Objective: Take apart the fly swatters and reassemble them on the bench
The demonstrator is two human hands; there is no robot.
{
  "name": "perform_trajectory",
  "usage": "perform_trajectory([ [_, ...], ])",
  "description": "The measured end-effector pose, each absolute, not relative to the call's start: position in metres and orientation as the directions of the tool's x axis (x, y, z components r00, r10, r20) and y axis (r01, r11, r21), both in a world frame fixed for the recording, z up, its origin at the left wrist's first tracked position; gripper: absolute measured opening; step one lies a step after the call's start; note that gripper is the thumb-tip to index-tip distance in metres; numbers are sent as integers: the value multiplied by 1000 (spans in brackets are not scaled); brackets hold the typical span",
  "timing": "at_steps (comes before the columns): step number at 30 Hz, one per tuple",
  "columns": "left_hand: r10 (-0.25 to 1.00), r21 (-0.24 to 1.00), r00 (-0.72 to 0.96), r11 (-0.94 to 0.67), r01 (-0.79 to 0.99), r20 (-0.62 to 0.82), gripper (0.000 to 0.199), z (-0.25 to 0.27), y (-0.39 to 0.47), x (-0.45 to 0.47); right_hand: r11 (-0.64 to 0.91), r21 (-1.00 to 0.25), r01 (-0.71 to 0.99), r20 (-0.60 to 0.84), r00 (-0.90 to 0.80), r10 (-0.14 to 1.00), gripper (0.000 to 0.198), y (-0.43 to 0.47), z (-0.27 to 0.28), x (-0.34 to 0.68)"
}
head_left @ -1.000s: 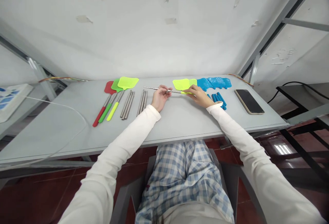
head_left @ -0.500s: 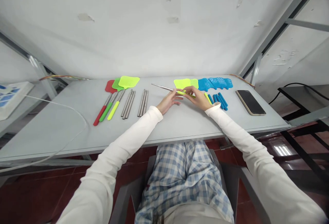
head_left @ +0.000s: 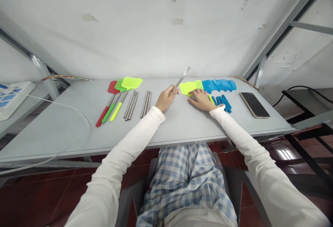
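Observation:
In my left hand [head_left: 166,99] is a metal rod [head_left: 180,78], tilted up to the right; its grip is mostly hidden in my closed fingers. My right hand [head_left: 201,100] has its fingertips at the neck of a yellow fly swatter head [head_left: 187,87], which lies on the table. Another yellow swatter head [head_left: 199,84] sits partly behind it, beside overlapping blue swatter heads [head_left: 218,85]. Close by my right wrist are a yellow handle [head_left: 211,98] and several blue handles [head_left: 223,103].
Red [head_left: 102,116], green [head_left: 108,112] and yellow [head_left: 116,111] handled swatters lie at the left of the grey table [head_left: 166,133]. Metal rods [head_left: 131,106] lie in two groups beside them. A phone [head_left: 253,104] rests at right; a white cable [head_left: 80,114] crosses the left end.
My hands have moved apart. The left one has turned the rod from pointing left to pointing up and right, while the right one has let go of its yellow handle and reached the yellow swatter head.

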State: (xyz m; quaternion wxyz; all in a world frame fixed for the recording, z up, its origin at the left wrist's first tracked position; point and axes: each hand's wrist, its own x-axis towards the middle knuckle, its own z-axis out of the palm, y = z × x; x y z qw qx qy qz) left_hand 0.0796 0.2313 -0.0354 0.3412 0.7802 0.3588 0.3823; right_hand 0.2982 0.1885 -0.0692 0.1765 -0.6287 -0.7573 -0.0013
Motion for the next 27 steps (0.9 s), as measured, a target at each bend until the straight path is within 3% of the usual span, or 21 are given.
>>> perform_trajectory([
  [3,742,474,514,-670,571,430,32,-44,232,78,128,-170,977,329,-66,942,46,187,-69,300],
  [5,711,356,555,-700,619,432,31,-49,232,79,103,-178,979,350,-35,936,47,188,-71,301],
  [12,627,278,580,-766,579,521,34,-54,236,78,141,-205,968,309,-73,948,45,185,-63,300],
  [15,575,246,585,-801,547,572,42,-53,238,74,179,-210,961,381,-88,920,32,183,-56,297],
  [18,520,204,597,-832,516,610,46,-51,240,68,122,-250,960,496,19,868,30,184,-50,299],
  [20,495,185,595,-844,504,633,46,-49,242,64,70,-338,939,550,137,824,32,187,-47,304],
  [23,464,150,597,-854,498,654,44,-46,244,60,83,-619,781,518,326,791,29,192,-46,313],
  [25,453,128,605,-856,502,655,42,-45,246,58,110,-844,524,381,442,812,30,194,-47,315],
  [27,463,121,611,-848,517,642,42,-44,246,57,110,-978,177,182,467,865,31,195,-49,315],
])
